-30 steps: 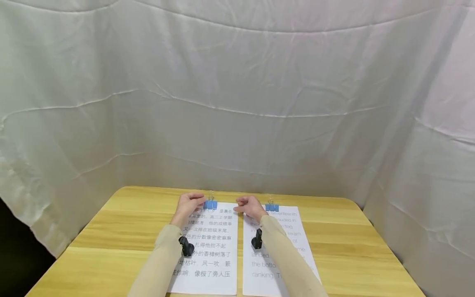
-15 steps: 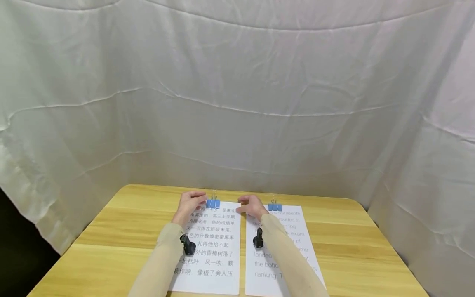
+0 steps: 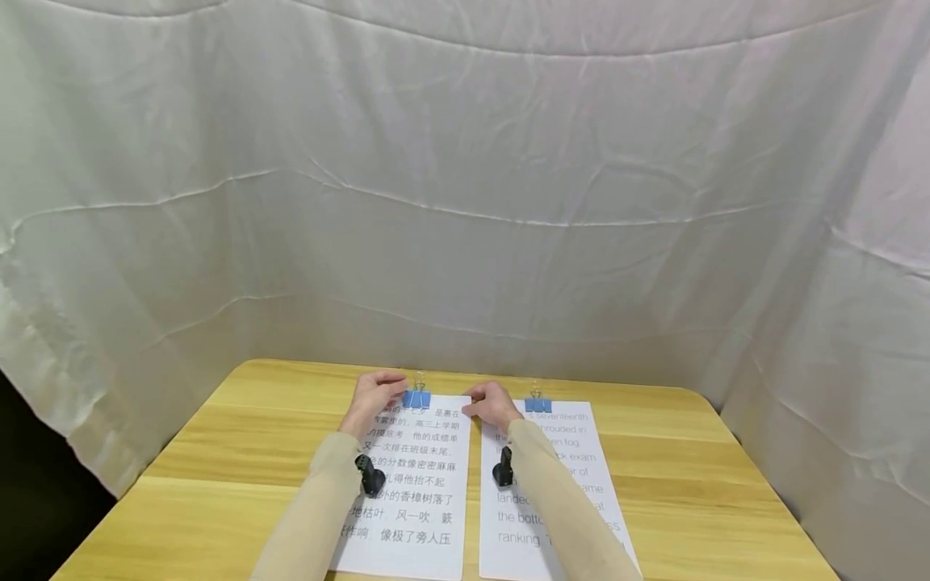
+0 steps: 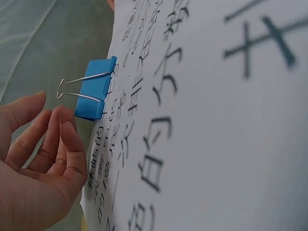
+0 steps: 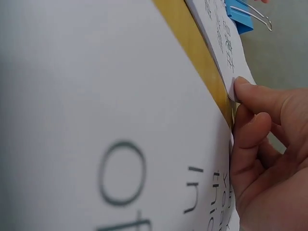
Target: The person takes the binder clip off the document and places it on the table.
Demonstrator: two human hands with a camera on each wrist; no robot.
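Two stacks of printed paper lie side by side: the left one (image 3: 414, 508) carries Chinese characters, the right one (image 3: 523, 516) English text. A blue binder clip (image 4: 94, 89) sits on the left stack's top edge, its wire handles pointing away. My left hand (image 3: 369, 401) is beside this clip at the top left corner, fingers loosely bent, with nothing visible between thumb and fingers. My right hand (image 5: 274, 139) pinches the left stack's top right corner, thumb above and index finger below. Its other fingers are curled over the right stack's top left area.
A second blue binder clip (image 3: 538, 404) holds the right stack's top edge. The wooden table (image 3: 676, 484) ends just beyond the clips. Pale grey cloth (image 3: 465, 266) hangs behind and at both sides. Each sleeve has a small black device (image 3: 503, 468) at the wrist.
My right thumb and fingers have come together on the left stack's corner. The lower end of that stack has shifted slightly left. My left hand stays beside the clip.
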